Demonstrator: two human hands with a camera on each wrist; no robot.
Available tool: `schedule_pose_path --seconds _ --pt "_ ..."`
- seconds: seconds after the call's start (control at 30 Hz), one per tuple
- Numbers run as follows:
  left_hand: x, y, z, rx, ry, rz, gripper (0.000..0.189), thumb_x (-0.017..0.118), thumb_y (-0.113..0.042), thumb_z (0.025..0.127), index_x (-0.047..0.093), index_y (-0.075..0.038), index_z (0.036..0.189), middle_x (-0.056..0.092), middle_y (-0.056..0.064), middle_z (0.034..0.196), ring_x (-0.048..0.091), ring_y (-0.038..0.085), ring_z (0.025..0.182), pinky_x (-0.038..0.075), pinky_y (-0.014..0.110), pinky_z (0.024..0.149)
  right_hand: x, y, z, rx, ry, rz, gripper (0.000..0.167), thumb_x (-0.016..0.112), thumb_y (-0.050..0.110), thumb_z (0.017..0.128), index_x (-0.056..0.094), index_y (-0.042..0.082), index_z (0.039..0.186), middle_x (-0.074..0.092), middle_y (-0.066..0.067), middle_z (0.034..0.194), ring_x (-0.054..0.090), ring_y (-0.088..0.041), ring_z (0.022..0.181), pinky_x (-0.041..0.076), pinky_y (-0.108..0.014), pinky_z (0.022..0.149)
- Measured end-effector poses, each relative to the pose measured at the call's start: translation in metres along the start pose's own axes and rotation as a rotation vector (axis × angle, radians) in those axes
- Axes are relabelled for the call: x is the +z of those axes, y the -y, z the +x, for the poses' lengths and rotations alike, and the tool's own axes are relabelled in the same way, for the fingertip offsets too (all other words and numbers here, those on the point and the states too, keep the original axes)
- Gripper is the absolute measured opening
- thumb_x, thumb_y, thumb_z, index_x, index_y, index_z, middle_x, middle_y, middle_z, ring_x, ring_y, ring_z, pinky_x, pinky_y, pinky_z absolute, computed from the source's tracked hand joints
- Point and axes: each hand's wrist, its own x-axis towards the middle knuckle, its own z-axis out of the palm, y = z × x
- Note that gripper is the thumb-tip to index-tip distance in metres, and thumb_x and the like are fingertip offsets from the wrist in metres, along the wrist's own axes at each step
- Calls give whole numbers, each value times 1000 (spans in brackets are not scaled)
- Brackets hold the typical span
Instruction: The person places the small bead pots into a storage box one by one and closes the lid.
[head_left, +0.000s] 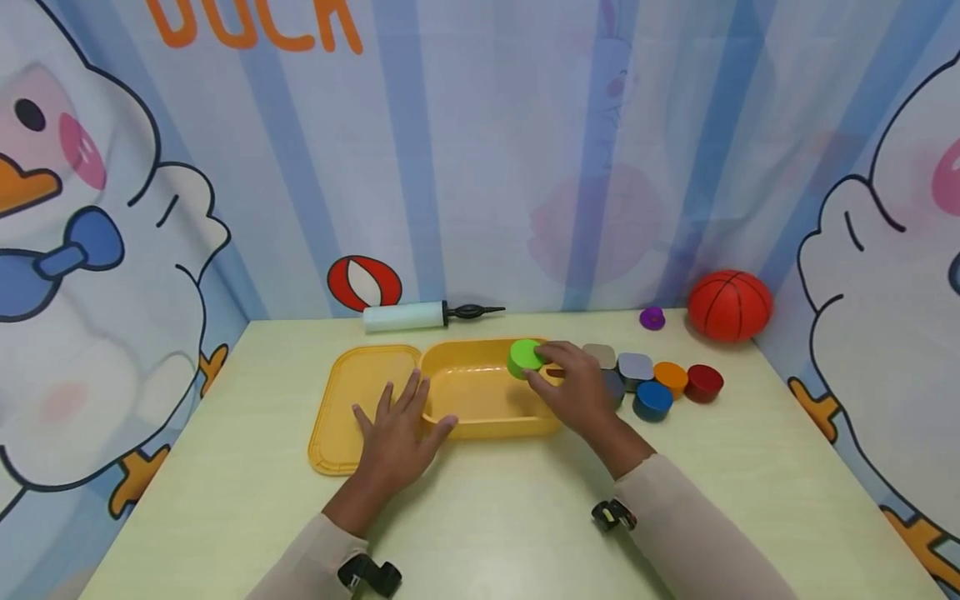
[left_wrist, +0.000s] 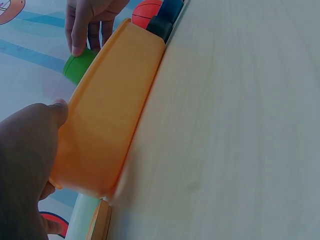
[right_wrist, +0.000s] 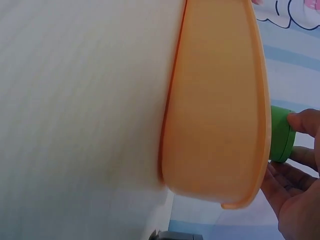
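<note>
My right hand (head_left: 581, 392) pinches a short green cylinder (head_left: 524, 358) between thumb and fingers, over the right part of a yellow plastic box (head_left: 487, 429). In the right wrist view a thin seam runs round the green cylinder (right_wrist: 281, 134), which shows above the box's rim. My left hand (head_left: 399, 442) lies at the box's left end with fingers spread. Its thumb (left_wrist: 61, 111) touches the rim in the left wrist view. Under and beside the left fingers is a flat yellow lid (head_left: 337, 417). Part of the box's right end is hidden behind the right hand.
Right of the box stand several short cylinders and blocks, among them a blue cylinder (head_left: 652, 402), an orange one (head_left: 671, 379) and a dark red one (head_left: 705, 383). Along the back edge are a hand pump (head_left: 405, 317), a purple piece (head_left: 652, 318) and a red ball (head_left: 730, 306).
</note>
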Motion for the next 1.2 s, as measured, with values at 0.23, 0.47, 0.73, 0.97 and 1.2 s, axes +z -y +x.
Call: schedule_pose_path --seconds 0.23,0.47,0.73,0.97,1.2 --pt "0 1 -1 -10 -4 10 87 55 -68 106 37 -14 171 27 5 183 23 54 167 -2 94 119 15 8 12 55 103 -31 38 84 15 97 75 -1 130 73 -21 135 76 -35 114 68 -48 94" --pt "-1 1 0 -9 7 13 88 53 -69 106 36 -14 172 26 5 183 22 53 167 -1 94 120 27 16 24 101 178 -89 28 84 17 98 79 -1 119 76 -19 123 74 -33 107 67 -45 93" --pt "0 1 1 -3 4 15 88 53 -70 106 37 -14 172 27 5 183 23 54 167 -1 94 119 45 24 35 178 230 -162 29 87 17 95 81 0 118 80 -16 119 76 -30 104 65 -45 93" --pt "-2 -1 2 -3 8 24 88 53 -70 106 37 -14 172 25 4 183 21 53 167 -1 94 119 67 29 41 214 285 -140 34 85 20 97 81 2 125 81 -14 126 74 -23 95 65 -40 89" --pt "-2 -3 1 -19 23 20 89 53 -71 105 37 -14 172 25 5 183 20 54 167 -2 94 119 89 33 46 199 340 -165 34 86 19 97 80 0 124 81 -14 128 76 -26 114 63 -43 102"
